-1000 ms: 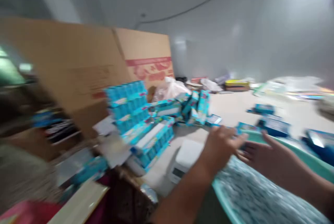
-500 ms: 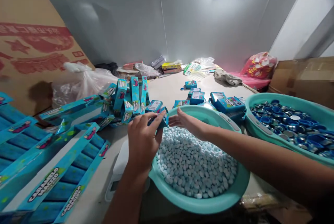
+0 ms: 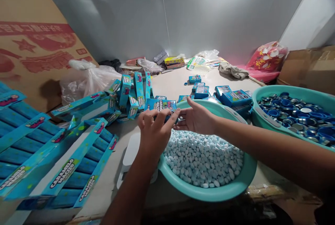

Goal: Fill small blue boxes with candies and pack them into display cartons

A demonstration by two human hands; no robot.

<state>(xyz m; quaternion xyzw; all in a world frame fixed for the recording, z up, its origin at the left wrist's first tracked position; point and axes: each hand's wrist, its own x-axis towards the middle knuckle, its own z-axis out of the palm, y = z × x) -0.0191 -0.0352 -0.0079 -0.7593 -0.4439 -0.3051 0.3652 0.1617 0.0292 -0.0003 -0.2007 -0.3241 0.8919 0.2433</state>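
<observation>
My left hand (image 3: pixel 154 130) is closed around a small blue printed candy box (image 3: pixel 164 105) above the left rim of a teal tub (image 3: pixel 209 196). The box lies tilted, one end towards my right hand (image 3: pixel 199 118). That hand is open, palm turned to the box, fingers stretched out and slightly cupped. A few small pale candies show between the box end and its fingers. Below both hands, a heap of pale blue and white oval candies (image 3: pixel 204 162) fills much of the tub. My left fingers partly hide the box.
A white scale (image 3: pixel 132 151) sits left of the tub. Blue display cartons (image 3: pixel 65 176) holding small boxes fill the left; narrow cartons (image 3: pixel 138 87) stand behind. More small boxes (image 3: pixel 237 98) lie behind the tub. Another teal tub (image 3: pixel 272 131) at right holds round blue and silver caps (image 3: pixel 300 116).
The candy box has turned so its printed broad face shows, and candies now appear at my right fingers. My right hand has opened further. The view has shifted slightly.
</observation>
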